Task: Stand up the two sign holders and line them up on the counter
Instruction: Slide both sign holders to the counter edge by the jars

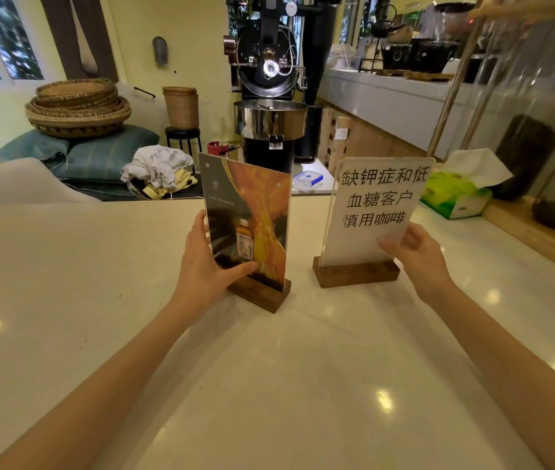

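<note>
Here, head view, items on the pale counter point(66, 300), listed left to right.

Item one: my left hand point(206, 266). My forearm runs up from the near left corner of the counter, wrist straight, palm turned inward. My fingers are behind the left edge of the poster sign holder point(247, 225) and my thumb lies across its lower front face, so my grasp is closed on the panel near the bottom left corner.

Item two: the poster sign holder. Clear panel with an orange and black picture of a bottle, seated in a dark wooden base point(262, 293). It stands upright on the counter, turned slightly askew, about midway along the far edge and set back from it.

Item three: the text sign holder point(374, 212). White sheet with black characters in a clear panel, wooden base point(357, 274) flat on the counter, upright with a slight backward lean. It is just beside the first, apart from it, bases not touching.

Item four: my right hand point(418, 256). My forearm comes in from the near right corner. My fingers are loosely spread and rest against the lower right corner of the white panel; whether they pinch it or only touch it, I cannot tell.

Item five: a green tissue box point(456, 195) near the far right edge.
</note>
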The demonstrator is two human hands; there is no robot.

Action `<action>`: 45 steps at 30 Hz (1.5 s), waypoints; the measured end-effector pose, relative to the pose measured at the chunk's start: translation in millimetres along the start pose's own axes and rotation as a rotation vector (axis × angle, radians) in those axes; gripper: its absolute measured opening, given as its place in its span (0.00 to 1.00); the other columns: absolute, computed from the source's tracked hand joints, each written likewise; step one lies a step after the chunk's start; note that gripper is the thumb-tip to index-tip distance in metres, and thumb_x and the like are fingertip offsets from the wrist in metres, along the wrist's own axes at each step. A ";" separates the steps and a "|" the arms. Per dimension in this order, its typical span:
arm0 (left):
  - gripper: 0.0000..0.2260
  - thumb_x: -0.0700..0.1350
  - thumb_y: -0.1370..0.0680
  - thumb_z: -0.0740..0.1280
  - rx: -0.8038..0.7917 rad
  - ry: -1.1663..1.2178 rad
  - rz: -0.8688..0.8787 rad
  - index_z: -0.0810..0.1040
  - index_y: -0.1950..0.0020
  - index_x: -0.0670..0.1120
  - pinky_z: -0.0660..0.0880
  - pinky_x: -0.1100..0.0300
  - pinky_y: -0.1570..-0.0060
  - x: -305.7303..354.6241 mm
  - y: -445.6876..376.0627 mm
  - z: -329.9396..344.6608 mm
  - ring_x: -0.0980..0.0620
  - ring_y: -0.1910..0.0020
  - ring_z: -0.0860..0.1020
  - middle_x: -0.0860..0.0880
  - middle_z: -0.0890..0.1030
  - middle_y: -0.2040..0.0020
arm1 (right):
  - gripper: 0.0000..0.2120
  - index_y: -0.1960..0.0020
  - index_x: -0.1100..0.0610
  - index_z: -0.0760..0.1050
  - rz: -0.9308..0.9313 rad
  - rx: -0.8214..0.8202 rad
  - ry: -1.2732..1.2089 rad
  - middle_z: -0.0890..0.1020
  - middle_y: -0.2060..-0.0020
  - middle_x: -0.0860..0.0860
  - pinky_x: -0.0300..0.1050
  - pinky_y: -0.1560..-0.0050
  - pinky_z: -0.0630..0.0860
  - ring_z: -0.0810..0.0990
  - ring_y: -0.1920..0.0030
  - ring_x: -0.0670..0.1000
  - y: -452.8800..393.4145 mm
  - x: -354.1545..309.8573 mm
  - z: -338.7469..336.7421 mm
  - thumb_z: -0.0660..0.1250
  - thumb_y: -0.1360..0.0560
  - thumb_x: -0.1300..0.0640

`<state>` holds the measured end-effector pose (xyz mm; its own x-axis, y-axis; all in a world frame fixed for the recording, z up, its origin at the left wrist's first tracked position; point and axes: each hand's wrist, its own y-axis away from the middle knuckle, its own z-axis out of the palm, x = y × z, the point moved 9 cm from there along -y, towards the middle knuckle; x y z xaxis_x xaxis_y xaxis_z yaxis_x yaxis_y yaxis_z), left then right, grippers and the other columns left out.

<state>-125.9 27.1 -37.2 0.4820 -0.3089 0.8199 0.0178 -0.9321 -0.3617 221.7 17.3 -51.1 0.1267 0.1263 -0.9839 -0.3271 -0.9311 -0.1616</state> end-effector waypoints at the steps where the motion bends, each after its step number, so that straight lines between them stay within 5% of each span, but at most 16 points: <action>1: 0.48 0.52 0.41 0.77 -0.001 0.002 0.007 0.52 0.30 0.53 0.70 0.47 0.36 1.1 0.1 0.7 0.49 0.34 0.68 0.46 0.66 0.31 | 0.21 0.41 0.53 0.71 0.000 -0.038 0.004 0.78 0.44 0.48 0.41 0.49 0.73 0.75 0.44 0.49 -1.8 -0.6 0.6 0.70 0.32 0.61; 6: 0.46 0.51 0.42 0.78 0.034 -0.039 0.022 0.55 0.31 0.52 0.70 0.50 0.39 1.0 -3.6 -1.6 0.48 0.35 0.69 0.46 0.68 0.32 | 0.19 0.42 0.52 0.73 -0.013 -0.181 0.058 0.79 0.45 0.51 0.48 0.44 0.73 0.77 0.45 0.51 -7.0 -8.4 -1.4 0.68 0.31 0.65; 10: 0.46 0.52 0.43 0.78 0.030 -0.057 0.034 0.55 0.32 0.54 0.69 0.52 0.40 2.7 -10.6 3.8 0.48 0.36 0.69 0.46 0.69 0.33 | 0.20 0.41 0.56 0.73 -0.039 -0.233 0.107 0.80 0.48 0.49 0.42 0.50 0.75 0.78 0.49 0.45 -7.7 -15.6 -5.5 0.68 0.31 0.67; 22: 0.45 0.50 0.41 0.78 -0.033 0.010 0.086 0.55 0.32 0.52 0.68 0.54 0.40 39.0 -41.7 90.4 0.48 0.36 0.68 0.45 0.68 0.33 | 0.18 0.51 0.47 0.75 -0.078 -0.090 0.163 0.81 0.55 0.42 0.27 0.65 0.75 0.80 0.58 0.35 -14.6 -14.3 -90.6 0.69 0.33 0.68; 33: 0.47 0.49 0.42 0.78 -0.147 0.075 0.136 0.54 0.30 0.48 0.68 0.54 0.39 90.1 -72.2 212.1 0.47 0.35 0.68 0.44 0.67 0.32 | 0.20 0.54 0.40 0.75 -0.063 0.040 0.265 0.80 0.54 0.39 0.39 0.55 0.76 0.80 0.54 0.40 -21.6 -10.6 -191.0 0.70 0.33 0.65; 40: 0.47 0.51 0.43 0.79 -0.204 0.108 0.181 0.55 0.31 0.52 0.69 0.52 0.39 121.2 -87.9 289.3 0.47 0.36 0.69 0.45 0.68 0.33 | 0.15 0.53 0.51 0.77 -0.041 0.141 0.274 0.82 0.54 0.48 0.39 0.58 0.79 0.80 0.54 0.45 -28.8 -5.4 -247.9 0.70 0.34 0.68; 45: 0.47 0.49 0.43 0.79 -0.257 0.152 0.230 0.56 0.31 0.49 0.70 0.48 0.36 146.8 -92.9 335.1 0.47 0.36 0.69 0.44 0.68 0.33 | 0.15 0.50 0.58 0.77 -0.035 0.270 0.315 0.81 0.58 0.49 0.30 0.68 0.77 0.79 0.61 0.41 -28.5 -4.5 -284.9 0.71 0.35 0.69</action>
<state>236.8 131.6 -31.9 0.3118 -0.5222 0.7938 -0.3052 -0.8462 -0.4368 497.2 -54.2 -20.2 0.4086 0.0070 -0.9127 -0.5455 -0.7998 -0.2504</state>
